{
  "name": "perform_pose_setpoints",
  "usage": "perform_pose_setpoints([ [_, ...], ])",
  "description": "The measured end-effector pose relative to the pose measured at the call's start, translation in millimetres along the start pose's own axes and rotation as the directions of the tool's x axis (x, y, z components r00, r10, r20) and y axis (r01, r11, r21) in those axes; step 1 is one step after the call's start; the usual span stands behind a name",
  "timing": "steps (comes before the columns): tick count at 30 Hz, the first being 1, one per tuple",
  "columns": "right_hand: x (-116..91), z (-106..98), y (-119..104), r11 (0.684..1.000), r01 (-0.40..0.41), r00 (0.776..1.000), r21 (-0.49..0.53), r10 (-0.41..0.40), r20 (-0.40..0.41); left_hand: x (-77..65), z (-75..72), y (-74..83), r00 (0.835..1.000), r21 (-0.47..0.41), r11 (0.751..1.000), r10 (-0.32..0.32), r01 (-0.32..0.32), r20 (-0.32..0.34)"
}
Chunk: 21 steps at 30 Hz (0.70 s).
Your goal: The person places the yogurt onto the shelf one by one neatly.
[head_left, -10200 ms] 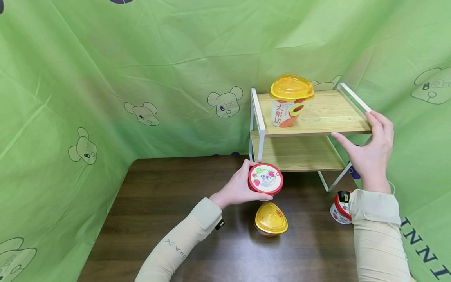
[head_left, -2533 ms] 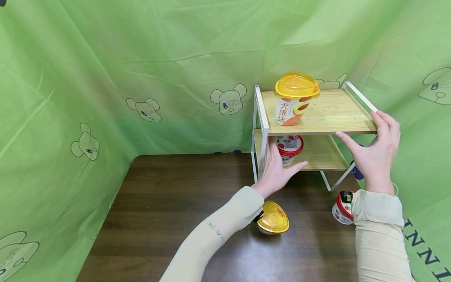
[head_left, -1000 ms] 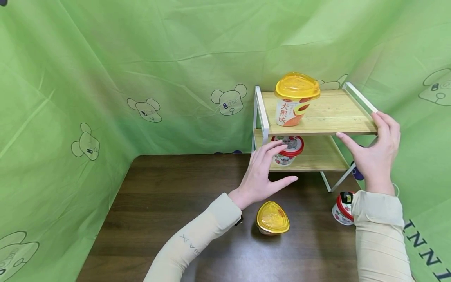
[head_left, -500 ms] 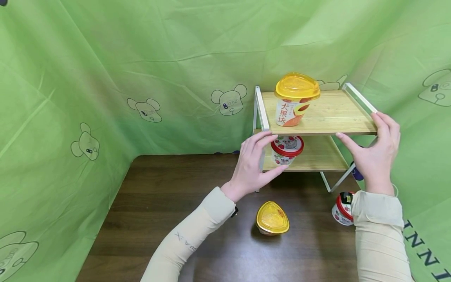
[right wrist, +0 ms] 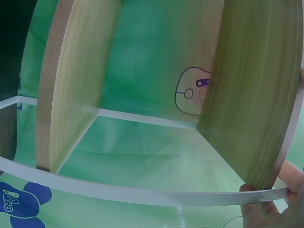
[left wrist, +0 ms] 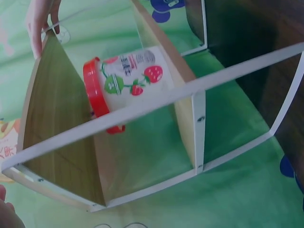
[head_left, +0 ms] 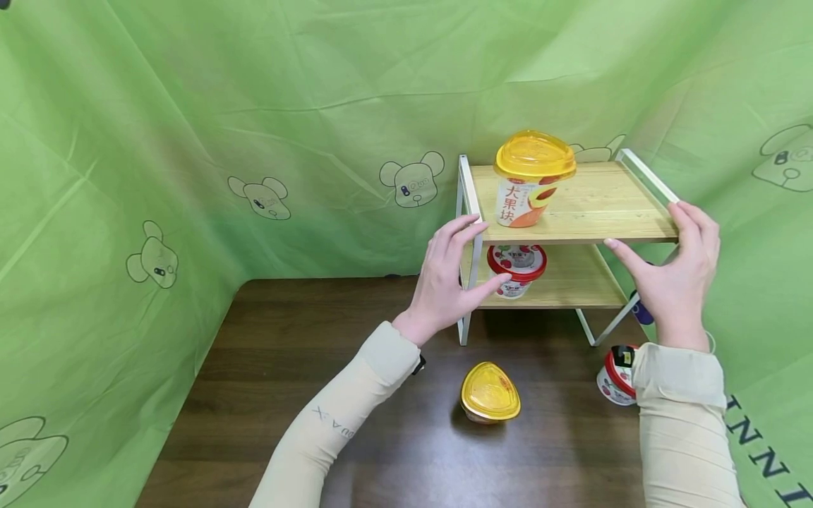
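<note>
My right hand point(head_left: 679, 275) grips the front right corner of a two-tier shelf rack point(head_left: 610, 201), thumb below the upper board and fingers on top. Beside the rack's left front post, my left hand point(head_left: 442, 279) has its fingertips at the frame's top corner, thumb apart, holding nothing. On the lower board point(head_left: 578, 279) stands a dessert cup with a red lid point(head_left: 517, 261); the left wrist view shows strawberries on the cup's side point(left wrist: 135, 76). A fruit cup with a yellow lid point(head_left: 530, 180) stands on the upper board's left part.
Another yellow-lidded cup point(head_left: 489, 394) stands on the dark wooden table point(head_left: 305, 367) in front of the rack. A second red-lidded cup point(head_left: 615, 381) sits at the right, partly behind the right sleeve. Green printed cloth point(head_left: 330, 141) surrounds the table.
Earlier my left hand held the red-lidded dessert cup; the cup now stands on the lower board. That hand has drawn back, then risen to the left post. My right hand keeps its place.
</note>
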State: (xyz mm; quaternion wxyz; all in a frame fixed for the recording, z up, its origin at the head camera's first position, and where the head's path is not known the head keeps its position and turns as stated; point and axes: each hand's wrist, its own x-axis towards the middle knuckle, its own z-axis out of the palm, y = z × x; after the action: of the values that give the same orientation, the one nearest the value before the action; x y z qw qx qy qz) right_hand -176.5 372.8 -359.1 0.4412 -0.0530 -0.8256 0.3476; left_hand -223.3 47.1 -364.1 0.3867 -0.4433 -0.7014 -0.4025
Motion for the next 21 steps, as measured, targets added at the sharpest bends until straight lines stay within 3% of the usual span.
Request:
perform_pose_setpoints([
  [11, 1.1, 0.4, -0.4, 1.0, 0.012, 1.0, 0.003, -0.012, -0.005, 14.2, 2.8, -21.4, 0.999, -0.058, 0.998, 0.014, -0.012, 0.034],
  [16, 0.7, -0.1, -0.4, 1.0, 0.012, 1.0, 0.006, -0.012, -0.003, 17.5, 5.1, -26.9, 0.996, -0.094, 0.995, -0.011, 0.019, 0.087],
  [21, 0.4, -0.3, 0.3, 1.0, 0.01, 1.0, 0.006, -0.01, -0.004, 19.1, 8.1, -29.5, 0.986, -0.057, 0.996, -0.055, 0.065, 0.157],
])
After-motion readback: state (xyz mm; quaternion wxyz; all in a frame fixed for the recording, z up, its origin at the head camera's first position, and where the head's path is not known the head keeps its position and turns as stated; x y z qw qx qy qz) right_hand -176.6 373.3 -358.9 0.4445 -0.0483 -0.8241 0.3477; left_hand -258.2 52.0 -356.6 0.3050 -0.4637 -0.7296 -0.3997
